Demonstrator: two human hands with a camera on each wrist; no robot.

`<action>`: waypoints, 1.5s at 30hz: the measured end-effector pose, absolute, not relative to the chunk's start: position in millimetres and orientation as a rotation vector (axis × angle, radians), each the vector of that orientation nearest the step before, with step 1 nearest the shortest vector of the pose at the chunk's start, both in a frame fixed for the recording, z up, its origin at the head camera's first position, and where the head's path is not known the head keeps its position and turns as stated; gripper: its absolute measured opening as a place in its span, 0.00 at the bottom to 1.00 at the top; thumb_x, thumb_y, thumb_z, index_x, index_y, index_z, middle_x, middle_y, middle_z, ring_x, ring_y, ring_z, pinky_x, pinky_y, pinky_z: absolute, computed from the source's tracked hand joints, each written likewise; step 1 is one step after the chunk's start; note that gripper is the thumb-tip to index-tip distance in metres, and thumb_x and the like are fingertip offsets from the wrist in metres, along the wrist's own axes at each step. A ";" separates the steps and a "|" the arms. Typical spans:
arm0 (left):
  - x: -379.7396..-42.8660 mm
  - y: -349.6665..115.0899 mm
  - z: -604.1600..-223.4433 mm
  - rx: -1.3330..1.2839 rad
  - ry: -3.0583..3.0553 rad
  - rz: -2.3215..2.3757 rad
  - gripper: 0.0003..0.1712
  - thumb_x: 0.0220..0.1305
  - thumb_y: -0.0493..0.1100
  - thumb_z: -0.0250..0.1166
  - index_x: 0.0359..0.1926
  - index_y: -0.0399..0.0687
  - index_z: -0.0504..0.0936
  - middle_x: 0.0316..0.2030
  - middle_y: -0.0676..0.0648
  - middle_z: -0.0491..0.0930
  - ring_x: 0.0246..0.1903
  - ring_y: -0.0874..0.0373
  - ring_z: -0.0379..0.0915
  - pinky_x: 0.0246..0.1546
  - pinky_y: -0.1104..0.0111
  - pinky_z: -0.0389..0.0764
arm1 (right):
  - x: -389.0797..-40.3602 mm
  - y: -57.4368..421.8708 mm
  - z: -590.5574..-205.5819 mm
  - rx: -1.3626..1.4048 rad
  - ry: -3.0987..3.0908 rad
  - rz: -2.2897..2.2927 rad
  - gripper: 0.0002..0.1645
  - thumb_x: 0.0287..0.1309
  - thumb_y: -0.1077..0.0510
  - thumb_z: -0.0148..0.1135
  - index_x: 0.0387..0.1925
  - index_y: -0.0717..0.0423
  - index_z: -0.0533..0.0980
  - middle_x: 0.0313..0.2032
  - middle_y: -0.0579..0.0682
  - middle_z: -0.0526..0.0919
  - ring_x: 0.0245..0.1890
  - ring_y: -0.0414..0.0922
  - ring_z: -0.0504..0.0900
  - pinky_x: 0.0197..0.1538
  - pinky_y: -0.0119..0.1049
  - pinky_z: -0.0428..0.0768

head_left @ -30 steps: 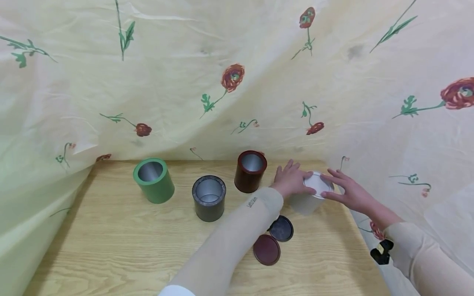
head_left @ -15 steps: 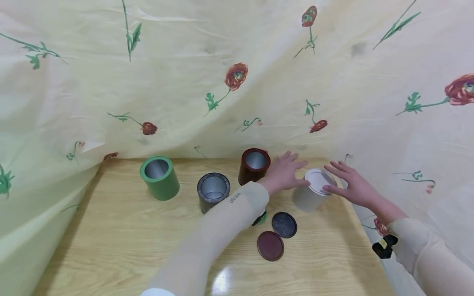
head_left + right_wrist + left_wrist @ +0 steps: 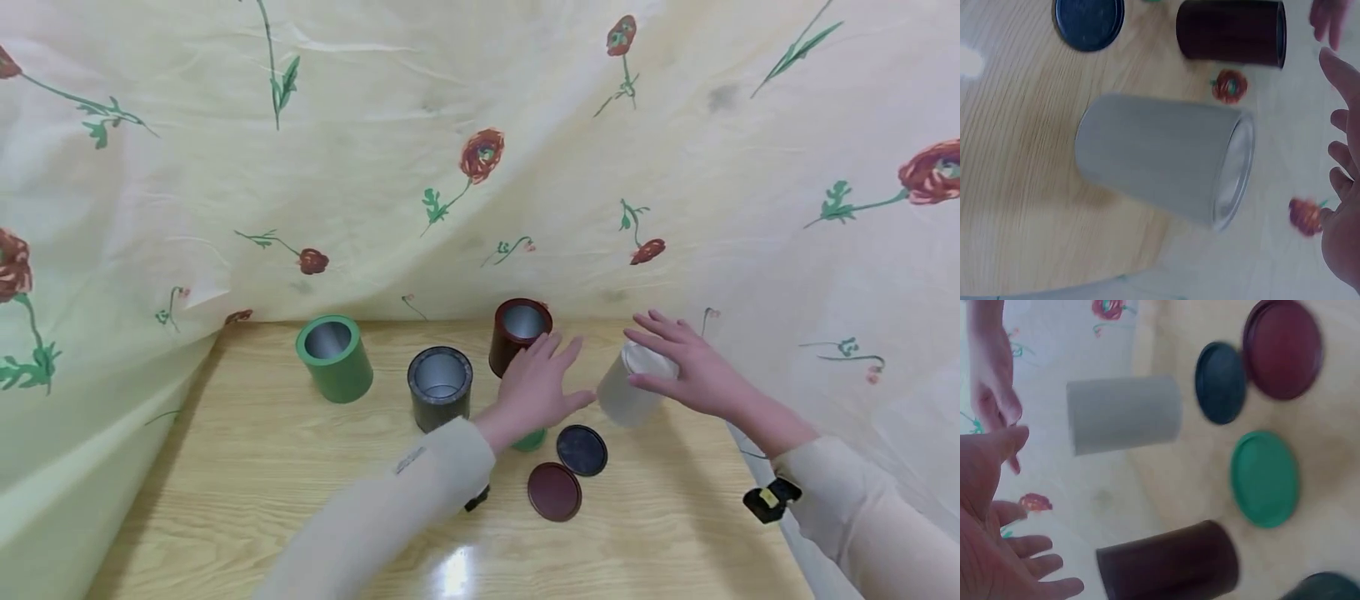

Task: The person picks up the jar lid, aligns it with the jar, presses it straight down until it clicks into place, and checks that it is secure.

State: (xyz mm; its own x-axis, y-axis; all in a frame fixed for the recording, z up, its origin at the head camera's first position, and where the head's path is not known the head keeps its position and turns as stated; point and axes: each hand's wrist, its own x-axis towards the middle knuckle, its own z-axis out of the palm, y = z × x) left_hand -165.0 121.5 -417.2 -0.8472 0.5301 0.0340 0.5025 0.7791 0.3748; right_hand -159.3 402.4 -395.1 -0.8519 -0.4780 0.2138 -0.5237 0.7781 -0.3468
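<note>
A white canister point(image 3: 627, 393) stands upright at the right of the table, its white lid point(image 3: 1235, 172) on top. My right hand point(image 3: 688, 368) hovers over it with spread fingers, apart from the canister in the right wrist view. Left of it, my left hand point(image 3: 534, 387) is in the air, fingers spread and holding nothing. It overlaps the dark red canister point(image 3: 517, 340), which is uncovered. Below that hand lies a green lid point(image 3: 1266, 479), partly hidden in the head view. A black lid point(image 3: 582, 451) and a maroon lid point(image 3: 555, 492) lie nearer the front.
An uncovered green canister point(image 3: 337, 371) and an uncovered dark grey canister point(image 3: 441, 408) stand on the wooden table point(image 3: 247, 492) to the left. A flowered cloth point(image 3: 375, 167) hangs behind the table and down both sides.
Both hands have come off the white canister's lid. The left hand has moved left and toward the front; the right has lifted slightly and stays above the canister.
</note>
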 end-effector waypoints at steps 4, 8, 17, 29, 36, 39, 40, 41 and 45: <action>-142.3 104.5 -438.4 0.763 2.902 0.719 0.49 0.72 0.69 0.65 0.85 0.58 0.60 0.82 0.43 0.61 0.82 0.46 0.55 0.77 0.48 0.67 | -158.0 387.0 -401.0 0.931 -2.777 0.553 0.43 0.57 0.54 0.81 0.72 0.59 0.76 0.75 0.68 0.70 0.79 0.69 0.60 0.84 0.58 0.47; -121.3 93.1 -468.0 0.697 2.905 0.825 0.50 0.71 0.68 0.67 0.84 0.55 0.62 0.81 0.41 0.62 0.80 0.43 0.57 0.75 0.45 0.69 | -155.3 373.2 -409.8 0.999 -2.758 0.558 0.43 0.57 0.53 0.81 0.73 0.57 0.76 0.75 0.66 0.71 0.78 0.69 0.62 0.82 0.62 0.53; -95.1 80.1 -523.3 0.516 2.961 0.920 0.50 0.69 0.66 0.70 0.82 0.46 0.66 0.78 0.36 0.66 0.78 0.38 0.62 0.73 0.40 0.69 | -153.7 344.4 -442.8 1.078 -2.827 0.632 0.42 0.58 0.51 0.81 0.72 0.59 0.77 0.75 0.65 0.71 0.76 0.70 0.63 0.76 0.71 0.58; -85.4 82.9 -571.7 0.397 3.053 0.650 0.57 0.66 0.73 0.68 0.83 0.45 0.61 0.80 0.38 0.63 0.80 0.42 0.58 0.76 0.44 0.66 | -167.0 332.6 -496.2 1.214 -2.868 0.619 0.43 0.56 0.49 0.81 0.70 0.62 0.77 0.71 0.69 0.75 0.73 0.75 0.67 0.69 0.79 0.62; -85.9 85.3 -581.1 0.365 3.076 0.593 0.58 0.65 0.73 0.69 0.83 0.45 0.62 0.80 0.38 0.63 0.80 0.42 0.57 0.77 0.45 0.64 | -175.8 330.2 -517.8 1.249 -2.915 0.561 0.47 0.55 0.47 0.82 0.70 0.66 0.76 0.71 0.71 0.73 0.73 0.75 0.67 0.69 0.80 0.62; -86.5 86.1 -583.5 0.351 3.089 0.568 0.59 0.65 0.74 0.68 0.82 0.43 0.62 0.80 0.38 0.62 0.80 0.43 0.57 0.78 0.46 0.64 | -178.8 327.5 -524.4 1.273 -2.906 0.562 0.46 0.54 0.49 0.83 0.69 0.67 0.77 0.70 0.72 0.74 0.72 0.76 0.68 0.68 0.80 0.63; -86.8 86.4 -584.5 0.346 3.092 0.552 0.59 0.65 0.75 0.67 0.83 0.43 0.62 0.80 0.38 0.62 0.81 0.43 0.56 0.78 0.47 0.63 | -179.6 326.5 -526.3 1.277 -2.907 0.562 0.46 0.53 0.49 0.83 0.69 0.67 0.77 0.69 0.72 0.75 0.71 0.76 0.69 0.68 0.80 0.64; -87.1 86.6 -585.4 0.342 3.092 0.540 0.59 0.66 0.75 0.66 0.83 0.43 0.61 0.81 0.38 0.62 0.81 0.43 0.55 0.78 0.47 0.63 | -180.5 325.8 -528.2 1.280 -2.911 0.566 0.46 0.53 0.49 0.83 0.69 0.67 0.77 0.69 0.73 0.75 0.71 0.76 0.69 0.67 0.80 0.64; -89.5 86.8 -586.7 0.332 3.088 0.558 0.58 0.69 0.76 0.61 0.83 0.40 0.61 0.81 0.38 0.60 0.82 0.43 0.53 0.79 0.47 0.61 | -184.4 324.2 -535.3 1.272 -2.941 0.580 0.46 0.54 0.48 0.83 0.69 0.67 0.77 0.69 0.73 0.74 0.71 0.76 0.68 0.68 0.80 0.63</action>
